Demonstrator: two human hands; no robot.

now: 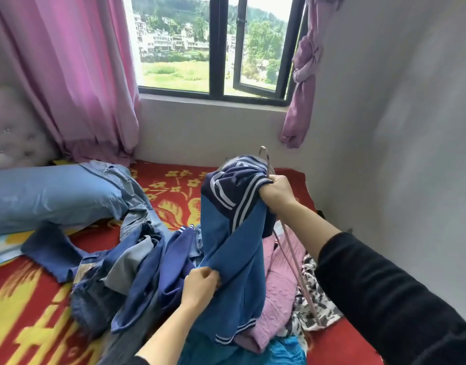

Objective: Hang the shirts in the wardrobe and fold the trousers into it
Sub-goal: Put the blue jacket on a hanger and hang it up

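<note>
L grip (200, 284) pinches shirt (234, 233) low; R grip (276, 193) top.

a blue shirt (232, 246) with a navy, white-striped sailor collar hangs upright over the bed (174, 185). the right hand (276, 193) grips its bunched neck together with a pale pink hanger (266, 164), whose hook pokes out above the collar, and the left hand (200, 285) pinches the shirt's lower side. to its left i see a loose heap of denim trousers (95, 285), light and dark, with another blue top (160, 272) draped across, and to its right a pink knit (279, 272) and a black-and-white patterned piece (313, 299) lie crumpled and touching.
</note>
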